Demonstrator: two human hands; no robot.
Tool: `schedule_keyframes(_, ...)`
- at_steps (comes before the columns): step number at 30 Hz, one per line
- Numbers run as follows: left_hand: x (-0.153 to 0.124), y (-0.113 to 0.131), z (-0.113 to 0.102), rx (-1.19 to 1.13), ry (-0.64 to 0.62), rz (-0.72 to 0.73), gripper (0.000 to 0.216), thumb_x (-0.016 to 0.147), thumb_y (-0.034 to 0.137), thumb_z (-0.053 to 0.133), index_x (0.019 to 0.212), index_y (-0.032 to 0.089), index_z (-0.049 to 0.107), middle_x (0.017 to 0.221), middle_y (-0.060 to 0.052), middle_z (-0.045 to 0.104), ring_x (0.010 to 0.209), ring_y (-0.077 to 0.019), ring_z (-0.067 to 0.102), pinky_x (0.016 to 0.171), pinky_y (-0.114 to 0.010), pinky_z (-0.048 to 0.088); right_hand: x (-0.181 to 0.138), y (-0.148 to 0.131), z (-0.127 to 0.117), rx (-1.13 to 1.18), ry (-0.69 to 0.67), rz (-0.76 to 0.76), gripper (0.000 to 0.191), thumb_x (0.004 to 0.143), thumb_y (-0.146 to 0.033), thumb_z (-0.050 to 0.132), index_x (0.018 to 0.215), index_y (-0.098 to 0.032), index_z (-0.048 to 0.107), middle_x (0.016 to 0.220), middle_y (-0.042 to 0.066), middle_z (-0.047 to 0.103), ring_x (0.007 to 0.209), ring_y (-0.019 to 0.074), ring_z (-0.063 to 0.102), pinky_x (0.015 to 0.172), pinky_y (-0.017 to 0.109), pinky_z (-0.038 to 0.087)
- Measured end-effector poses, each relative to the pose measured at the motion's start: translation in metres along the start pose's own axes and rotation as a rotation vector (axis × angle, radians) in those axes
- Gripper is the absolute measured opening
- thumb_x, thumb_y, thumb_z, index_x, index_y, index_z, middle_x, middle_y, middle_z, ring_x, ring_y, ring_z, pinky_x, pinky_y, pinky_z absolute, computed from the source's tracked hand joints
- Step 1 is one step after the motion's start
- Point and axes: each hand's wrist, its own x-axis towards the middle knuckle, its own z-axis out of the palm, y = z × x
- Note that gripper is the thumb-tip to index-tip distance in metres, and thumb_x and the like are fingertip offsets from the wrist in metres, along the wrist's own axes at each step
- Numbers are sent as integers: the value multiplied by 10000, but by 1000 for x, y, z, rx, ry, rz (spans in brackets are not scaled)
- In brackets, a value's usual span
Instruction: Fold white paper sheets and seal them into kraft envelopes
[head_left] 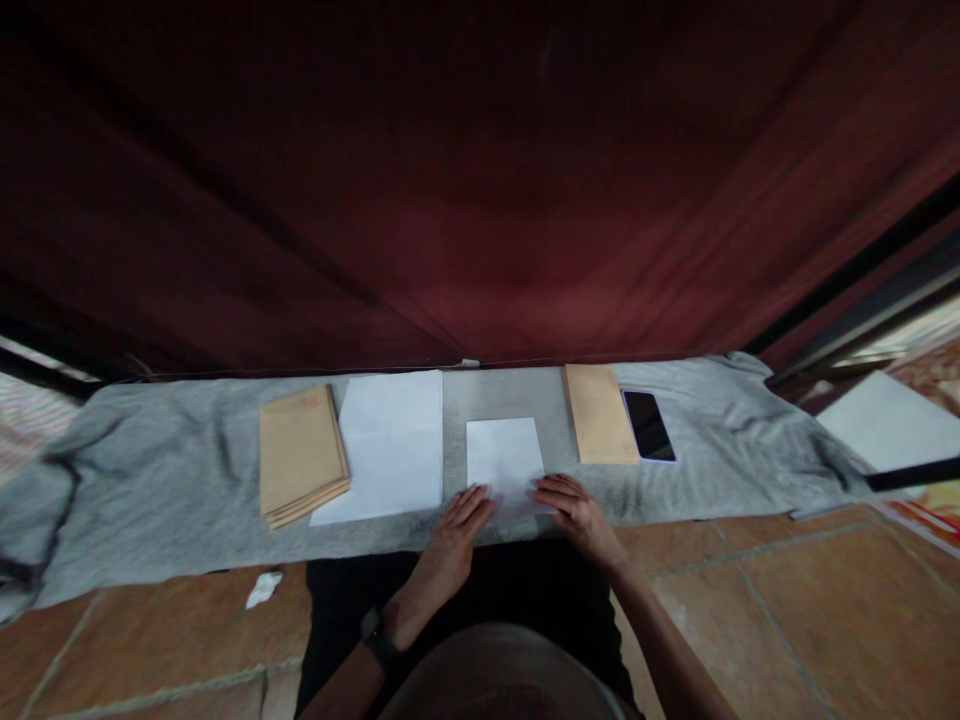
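Note:
A white sheet of paper (504, 450), smaller in outline than the sheets beside it, lies in front of me on the grey cloth. My left hand (455, 525), with a dark watch on its wrist, has its fingertips at the near left corner of this sheet. At the near right corner my right hand (576, 510) grips the edge, fingers pointing inward. The near edge between both hands is blurred, and the thumbs are mostly hidden. To the left are larger white sheets (397, 445) with a faint crease across them.
A stack of brown envelopes (300, 450) overlaps the white sheets at left. On the right lie another brown envelope (602, 415) and a phone (649, 427). Grey cloth (187, 470) covers the narrow bench before a dark red panel (480, 200). Crumpled tissue (263, 588) is on the tiled floor.

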Motion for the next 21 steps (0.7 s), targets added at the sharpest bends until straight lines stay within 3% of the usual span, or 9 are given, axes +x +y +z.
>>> schedule_keyframes(4,8,1,-10,-4,7,-26,602,831,7,473,1368,261,576,1456,-46,575,1371,-201,507,1162,-438,433,0,-2,-2,38,40,-9,275,962,-206,575,1193,-265,713,1289,62,699,1241,238,609,1122,517,439)
schedule_keyframes(7,20,3,-16,-64,89,-106,322,903,131,539,1169,248,676,1208,-45,719,1148,-196,662,1032,-370,537,3,-5,-4,45,60,43,253,1002,-293,541,1203,-263,692,1235,60,718,1184,228,633,1076,474,475)
schedule_keyframes(10,31,4,-17,-121,153,-203,155,916,219,587,1020,245,698,1050,-41,752,992,-205,706,924,-334,561,9,-8,-4,0,75,145,272,1024,-364,491,1163,-239,689,1153,71,734,1112,231,656,1015,431,504)
schedule_keyframes(13,40,6,-16,-151,221,-351,138,908,296,614,1006,239,693,943,-48,753,873,-216,710,814,-309,546,16,-9,-1,-84,81,275,309,1031,-390,448,1028,-211,700,1022,80,745,1001,234,681,950,390,524)
schedule_keyframes(16,50,8,-18,-142,224,-483,159,916,361,590,904,226,674,767,-24,705,701,-192,660,674,-278,484,27,-11,4,-136,98,375,310,1035,-361,420,1037,-210,690,1005,75,745,970,219,689,921,341,525)
schedule_keyframes(21,67,7,-23,-105,220,-530,221,928,374,560,788,214,621,698,0,646,647,-159,596,616,-254,390,45,-19,6,-236,64,532,306,1039,-329,410,1071,-208,689,1037,78,752,970,203,704,875,274,507)
